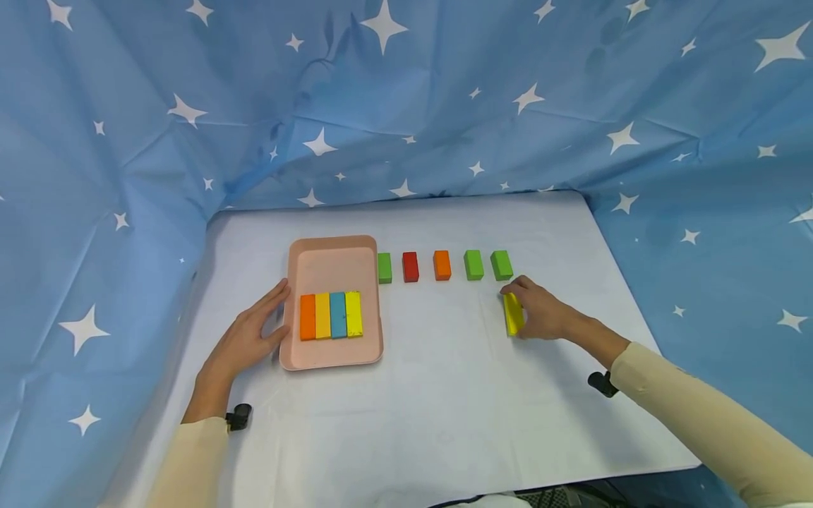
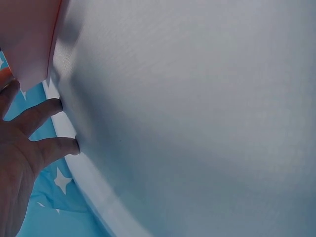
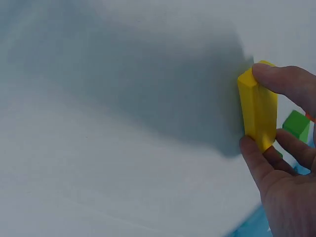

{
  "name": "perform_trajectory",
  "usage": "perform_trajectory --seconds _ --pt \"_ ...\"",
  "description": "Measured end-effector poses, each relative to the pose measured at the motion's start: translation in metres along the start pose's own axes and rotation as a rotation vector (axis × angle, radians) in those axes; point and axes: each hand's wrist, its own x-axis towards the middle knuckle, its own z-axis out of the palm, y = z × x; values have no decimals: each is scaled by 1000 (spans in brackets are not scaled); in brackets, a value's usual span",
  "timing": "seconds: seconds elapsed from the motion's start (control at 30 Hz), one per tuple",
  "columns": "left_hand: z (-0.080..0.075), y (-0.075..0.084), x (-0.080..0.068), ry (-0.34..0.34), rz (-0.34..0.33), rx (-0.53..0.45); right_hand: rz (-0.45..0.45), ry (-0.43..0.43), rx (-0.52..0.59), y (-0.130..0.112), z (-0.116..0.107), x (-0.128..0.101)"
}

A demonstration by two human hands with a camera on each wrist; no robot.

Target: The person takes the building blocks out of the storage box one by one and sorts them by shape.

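A: What is the biggest thing here?

B: A blue cloth with white stars (image 1: pixel 406 106) hangs behind and down both sides. In front of it lies a white table (image 1: pixel 444 395).

A: And on the table?

B: A pink tray (image 1: pixel 330 262) sits left of the middle. Four long blocks lie side by side in its near half, touching one another: orange (image 1: pixel 308 317), yellow (image 1: pixel 322 315), blue (image 1: pixel 338 315) and yellow (image 1: pixel 353 314).

A: What is beside the tray?

B: A row of short blocks runs to the right along the far side, each apart from the next: green (image 1: pixel 384 268) just beside the tray, then red (image 1: pixel 410 267), orange (image 1: pixel 442 265), green (image 1: pixel 473 264) and green (image 1: pixel 501 264).

A: What is the left hand doing?

B: The left hand (image 1: pixel 250 337) lies flat on the table against the tray's left rim, fingers straight and a little spread. It holds nothing. The left wrist view shows two fingertips (image 2: pixel 66 146) at the table's edge.

A: And the right?

B: The right hand (image 1: pixel 540 310) pinches a long yellow block (image 1: pixel 512 314) between thumb and curled fingers. The block is on the right of the table, just near of the last green block. In the right wrist view the thumb presses one end of the yellow block (image 3: pixel 259 111) and the fingers (image 3: pixel 254 153) the other. I cannot tell whether the block rests on the table or is lifted.

A: Anything smaller?

B: A small black strap piece at each wrist, left (image 1: pixel 238 416) and right (image 1: pixel 600 383).
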Motion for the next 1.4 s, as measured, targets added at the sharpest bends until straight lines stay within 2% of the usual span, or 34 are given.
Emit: perform_trajectory --seconds 0.37,0.77,1.03,1.2,1.4 --pt "-2 1 0 13 38 0 -37 5 9 6 6 -5" --pt "-1 0 2 12 20 2 -79 3 3 5 6 -2" --pt "-2 -2 -2 20 23 6 -97 -5 3 5 5 0" --pt "-3 -2 -3 19 21 3 -84 -4 33 -7 -6 3" --pt "-1 -1 3 4 -1 -7 -169 89 132 -45 -15 21"
